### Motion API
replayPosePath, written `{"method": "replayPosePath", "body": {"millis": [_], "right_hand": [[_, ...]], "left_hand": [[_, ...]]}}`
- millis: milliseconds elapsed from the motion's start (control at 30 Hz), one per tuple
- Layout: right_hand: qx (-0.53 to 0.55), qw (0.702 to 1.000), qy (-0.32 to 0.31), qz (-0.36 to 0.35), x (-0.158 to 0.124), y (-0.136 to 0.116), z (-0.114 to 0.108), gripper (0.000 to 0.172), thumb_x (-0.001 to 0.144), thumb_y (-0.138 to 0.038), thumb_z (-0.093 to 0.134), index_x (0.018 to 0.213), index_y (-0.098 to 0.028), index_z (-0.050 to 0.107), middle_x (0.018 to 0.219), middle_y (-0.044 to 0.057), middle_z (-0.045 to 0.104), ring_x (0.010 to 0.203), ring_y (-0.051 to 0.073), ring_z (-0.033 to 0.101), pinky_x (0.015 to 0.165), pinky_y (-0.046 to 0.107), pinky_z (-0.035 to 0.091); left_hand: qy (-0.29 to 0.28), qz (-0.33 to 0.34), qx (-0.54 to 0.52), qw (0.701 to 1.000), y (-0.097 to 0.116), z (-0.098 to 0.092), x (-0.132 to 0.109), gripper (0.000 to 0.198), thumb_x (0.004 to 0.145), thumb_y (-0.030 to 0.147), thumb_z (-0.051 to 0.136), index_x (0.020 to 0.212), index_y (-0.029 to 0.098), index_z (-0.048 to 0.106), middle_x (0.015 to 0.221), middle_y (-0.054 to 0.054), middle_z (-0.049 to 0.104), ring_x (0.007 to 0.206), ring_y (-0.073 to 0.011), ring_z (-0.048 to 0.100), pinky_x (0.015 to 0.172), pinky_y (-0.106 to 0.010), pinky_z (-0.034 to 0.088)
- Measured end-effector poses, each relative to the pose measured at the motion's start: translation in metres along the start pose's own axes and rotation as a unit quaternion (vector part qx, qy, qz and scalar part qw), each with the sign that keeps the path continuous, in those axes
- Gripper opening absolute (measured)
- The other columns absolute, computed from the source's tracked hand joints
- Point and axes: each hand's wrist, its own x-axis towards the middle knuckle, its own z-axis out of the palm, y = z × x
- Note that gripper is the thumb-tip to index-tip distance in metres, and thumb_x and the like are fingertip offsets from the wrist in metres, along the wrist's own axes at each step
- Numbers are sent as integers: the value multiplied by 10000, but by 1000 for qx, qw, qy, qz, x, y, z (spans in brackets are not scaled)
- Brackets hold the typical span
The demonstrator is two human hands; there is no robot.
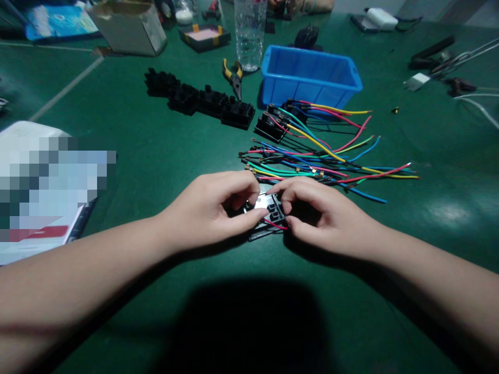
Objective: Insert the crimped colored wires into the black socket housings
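Observation:
A small black plastic housing with a shiny metal plate [268,201] lies on the green table between my two hands. My left hand [218,202] grips its left side, with the thumb on the plate and the fingers curled above it. On the other side, my right hand [323,213] pinches the housing's right edge between fingertips and thumb. A short red wire [275,224] shows at the near side of the housing; where it ends is hidden. Just beyond my hands lies a bundle of coloured wires [335,160] with small brass terminals.
Black housings with wires [270,126] sit before a blue bin [312,78]. A row of black housings [210,98] and yellow-handled pliers [234,78] lie farther left. A clear bottle [249,41] and cardboard box [128,28] stand behind. A partly blurred booklet [50,202] lies left.

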Motion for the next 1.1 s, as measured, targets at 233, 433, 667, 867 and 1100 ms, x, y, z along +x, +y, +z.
{"method": "replayPosePath", "body": {"millis": [233,433,667,867,1100], "right_hand": [[-1,1000,2,2,0,0,0,128,755,-85,557,809,-193,513,1059,98,670,1004,191,600,883,306,434],[4,1000,-1,6,0,-1,0,122,754,-86,554,810,-189,523,1056,103,664,1026,197,593,900,310,426],[10,1000,5,11,0,-1,0,147,743,-88,565,806,-211,518,1026,76,667,1016,216,599,885,341,440],[12,1000,7,11,0,-1,0,149,747,-94,572,817,-217,524,1039,70,672,1000,226,601,877,363,446],[2,1000,-2,13,0,-2,0,136,757,-95,559,783,-214,497,1027,74,668,993,221,598,861,351,439]], "left_hand": [[1,-8,-14,1000,-1,0,1,141,833,245,627,761,170,531,651,50,508,541,-63,433,502,-213,341],[-11,-19,-24,999,-1,0,2,157,834,258,634,759,169,528,649,59,498,539,-56,423,496,-198,331],[-25,-32,-20,999,-1,-1,1,169,843,290,622,766,176,523,660,51,513,557,-70,448,510,-199,347],[-8,-20,-26,999,-1,-2,1,151,857,272,602,769,176,526,653,45,519,553,-72,454,513,-197,352],[-3,-44,-21,999,0,-5,2,187,897,301,532,772,161,546,660,33,548,582,-84,493,551,-193,379]]}}
